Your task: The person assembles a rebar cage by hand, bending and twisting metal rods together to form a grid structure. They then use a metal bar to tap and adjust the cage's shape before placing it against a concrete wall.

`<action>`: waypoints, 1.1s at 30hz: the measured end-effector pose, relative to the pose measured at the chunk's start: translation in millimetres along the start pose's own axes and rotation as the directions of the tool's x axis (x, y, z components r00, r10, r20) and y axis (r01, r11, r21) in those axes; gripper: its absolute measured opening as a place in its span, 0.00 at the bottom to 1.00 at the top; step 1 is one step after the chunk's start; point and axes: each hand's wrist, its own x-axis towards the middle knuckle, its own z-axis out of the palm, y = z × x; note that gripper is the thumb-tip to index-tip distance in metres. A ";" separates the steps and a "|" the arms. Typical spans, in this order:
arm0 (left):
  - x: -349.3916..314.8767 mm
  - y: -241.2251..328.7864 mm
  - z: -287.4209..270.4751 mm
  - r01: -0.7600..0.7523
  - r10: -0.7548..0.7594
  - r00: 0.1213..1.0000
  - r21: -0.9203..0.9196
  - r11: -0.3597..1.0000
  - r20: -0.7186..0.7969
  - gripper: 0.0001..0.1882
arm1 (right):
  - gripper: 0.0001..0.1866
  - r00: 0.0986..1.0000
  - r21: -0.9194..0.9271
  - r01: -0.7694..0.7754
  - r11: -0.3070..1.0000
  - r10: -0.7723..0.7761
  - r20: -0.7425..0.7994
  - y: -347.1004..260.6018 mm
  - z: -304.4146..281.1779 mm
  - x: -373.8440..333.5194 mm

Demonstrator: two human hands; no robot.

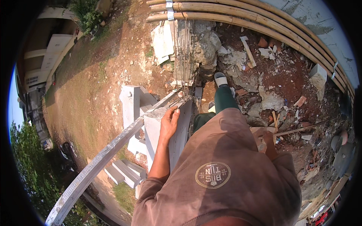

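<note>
Block (152,132), pale, beside metal rods (181,56): probably heavy, rigid, chip-prone; best held by opposite sides. Left hand (169,122), half-curled, rests at its top; right hand (269,140) is partly hidden; neither grip can be told.

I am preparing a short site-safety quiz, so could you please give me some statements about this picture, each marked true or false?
1. The left hand is at the top of a pale block. True.
2. The bamboo poles lie along the left edge of the picture. False: they run across the top and curve down the right side.
3. The brown shirt has a round print on it. True.
4. The trouser leg is bright red. False: it is dark green.
5. Thin metal rods show beyond the left hand, toward the top of the picture. True.
</note>
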 end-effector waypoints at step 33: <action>77.3 23.8 99.7 -0.300 0.150 0.786 0.157 0.941 0.600 0.23 | 0.19 0.668 0.668 -0.504 0.548 0.738 -0.101 -84.9 24.6 -217.4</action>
